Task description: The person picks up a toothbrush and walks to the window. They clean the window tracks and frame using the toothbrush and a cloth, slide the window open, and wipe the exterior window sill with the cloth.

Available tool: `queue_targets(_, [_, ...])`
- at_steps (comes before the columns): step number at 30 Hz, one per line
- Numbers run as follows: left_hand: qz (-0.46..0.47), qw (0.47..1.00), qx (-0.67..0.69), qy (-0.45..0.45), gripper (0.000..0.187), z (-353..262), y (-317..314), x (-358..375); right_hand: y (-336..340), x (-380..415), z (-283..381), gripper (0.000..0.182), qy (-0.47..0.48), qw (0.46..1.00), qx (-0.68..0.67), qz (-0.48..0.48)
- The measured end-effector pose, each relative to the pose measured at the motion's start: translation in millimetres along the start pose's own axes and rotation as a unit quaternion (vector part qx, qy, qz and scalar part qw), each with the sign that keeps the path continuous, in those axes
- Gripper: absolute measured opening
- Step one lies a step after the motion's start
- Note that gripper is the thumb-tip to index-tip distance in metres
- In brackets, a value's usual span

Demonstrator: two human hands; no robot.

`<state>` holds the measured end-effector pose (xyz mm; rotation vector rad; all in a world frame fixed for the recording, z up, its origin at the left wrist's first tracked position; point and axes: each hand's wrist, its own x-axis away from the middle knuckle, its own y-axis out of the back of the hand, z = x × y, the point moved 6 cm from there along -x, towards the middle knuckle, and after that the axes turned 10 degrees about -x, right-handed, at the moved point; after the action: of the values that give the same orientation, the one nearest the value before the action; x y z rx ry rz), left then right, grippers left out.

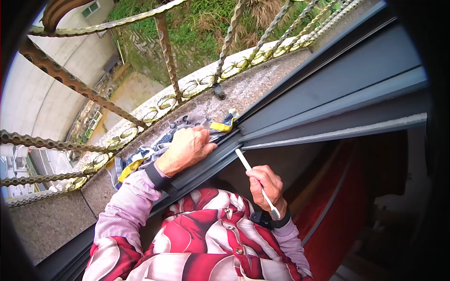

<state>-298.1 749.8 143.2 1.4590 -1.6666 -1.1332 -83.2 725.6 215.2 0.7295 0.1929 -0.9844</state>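
My left hand (185, 149) is closed on a crumpled grey, blue and yellow cloth (164, 136), which lies on the stone ledge beside the dark window track (201, 171). In my right hand (266, 188) is a white toothbrush (243, 159), held between thumb and fingers. Its bristled head points down toward my wrist, while the plain handle end touches or nearly touches the track at the corner of the sliding frame (328, 103).
Beyond the stone ledge (262, 79) stands a rusty railing (168, 56) of twisted bars. Outside are a pale curved wall (51, 89) and green plants (201, 23). Red fabric (335, 210) shows at the lower right, indoors.
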Motion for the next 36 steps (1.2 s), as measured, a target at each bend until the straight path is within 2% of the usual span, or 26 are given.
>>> queue_targets(2, [0.012,0.992,-0.124,-0.039,0.024,-1.7,-12.2,6.6,-1.7,1.5,0.0,0.01,0.005,1.0,0.002,-0.003])
queue_targets(3, [0.064,0.996,-0.064,0.0,0.025,6.8,-17.2,5.6,-1.2,2.7,-0.1,0.01,0.004,1.0,0.009,-0.005])
queue_targets(6, [0.077,0.995,0.017,0.063,0.021,26.9,-2.8,5.0,2.4,13.3,-6.0,0.014,-0.032,0.999,0.023,-0.012])
queue_targets(7, [0.026,0.995,0.072,0.067,0.016,30.1,13.2,2.8,3.6,17.0,-8.3,0.013,-0.041,0.999,0.025,-0.019])
queue_targets(8, [0.057,0.984,0.123,0.115,0.014,31.7,34.7,0.6,5.2,19.8,-10.1,0.013,-0.046,0.998,0.028,-0.024])
queue_targets(9, [0.026,0.948,0.293,0.121,0.016,38.8,41.3,0.3,6.8,22.9,-11.6,0.013,-0.052,0.998,0.03,-0.029])
queue_targets(10, [-0.005,0.883,0.453,0.124,0.017,47.1,47.2,1.9,7.6,24.4,-12.4,0.012,-0.058,0.997,0.031,-0.034])
queue_targets(12, [0.01,0.787,0.604,0.123,0.018,50.1,59.4,6.8,7.6,25.9,-12.5,0.009,-0.069,0.996,0.037,-0.048])
queue_targets(13, [0.022,0.791,0.597,0.13,0.017,53.0,53.1,6.6,6.6,26.1,-13.6,0.009,-0.069,0.996,0.038,-0.051])
queue_targets(14, [0.01,0.771,0.619,0.152,0.017,45.4,46.3,4.4,5.5,25.5,-14.0,0.009,-0.068,0.996,0.038,-0.053])
queue_targets(16, [0.013,0.776,0.611,0.158,0.016,33.8,36.2,2.4,2.3,22.2,-13.0,0.01,-0.064,0.996,0.034,-0.045])
queue_targets(18, [0.022,0.797,0.597,0.085,0.017,21.0,19.0,-7.4,0.8,19.6,-10.1,0.012,-0.064,0.997,0.026,-0.037])
queue_targets(22, [0.076,0.843,0.533,0.02,0.018,-2.3,-24.7,-27.2,-2.3,18.3,-10.9,0.013,-0.056,0.997,0.029,-0.035])
queue_targets(23, [0.059,0.925,0.375,-0.038,0.017,-10.0,-27.1,-33.3,-3.2,18.0,-10.5,0.011,-0.06,0.997,0.032,-0.036])
queue_targets(24, [0.04,0.973,0.205,-0.096,0.021,-17.2,-30.4,-36.6,-4.1,17.7,-9.1,0.01,-0.064,0.997,0.035,-0.036])
queue_targets(26, [0.048,0.985,0.099,-0.13,0.038,-24.0,-44.6,-30.6,-1.6,17.3,-8.6,0.009,-0.063,0.996,0.048,-0.04])
queue_targets(27, [0.079,0.982,0.073,-0.158,0.056,-23.3,-45.0,-27.4,-0.9,18.0,-9.5,0.009,-0.058,0.996,0.054,-0.045])
queue_targets(30, [0.061,0.982,0.057,-0.17,0.064,-21.3,-44.0,-25.2,-1.9,19.1,-9.0,0.01,-0.062,0.995,0.056,-0.061])
queue_targets(31, [0.083,0.984,0.065,-0.143,0.069,-19.4,-44.6,-28.1,-3.9,15.5,-8.9,0.012,-0.053,0.995,0.057,-0.064])
queue_targets(34, [0.098,0.962,0.235,-0.098,0.07,-16.5,-34.0,-34.8,-16.6,1.6,-11.3,0.016,-0.036,0.996,0.058,-0.055])
queue_targets(36, [0.091,0.951,0.292,-0.053,0.059,-10.5,-29.9,-36.6,-28.1,-8.0,-17.9,0.019,-0.034,0.996,0.06,-0.052])
